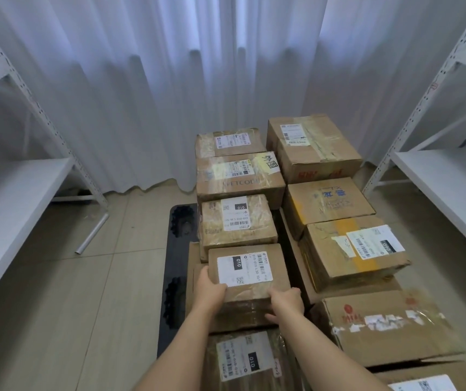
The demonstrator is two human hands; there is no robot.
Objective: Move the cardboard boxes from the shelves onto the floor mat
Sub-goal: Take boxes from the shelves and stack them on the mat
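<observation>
A small cardboard box [250,270] with a white "010" label sits on a flatter box in the left row of boxes. My left hand [209,289] grips its near left corner. My right hand [287,301] grips its near right corner, fingers curled under the edge. Several taped cardboard boxes stand in two rows on the black floor mat [175,249], among them a labelled box [239,221] just behind the held one and a larger box [353,251] to its right.
White metal shelves stand on the left [14,187] and on the right [452,179], their visible boards bare. A white curtain [169,94] hangs behind the boxes. A loose metal tube [92,234] lies on the tiled floor at the left.
</observation>
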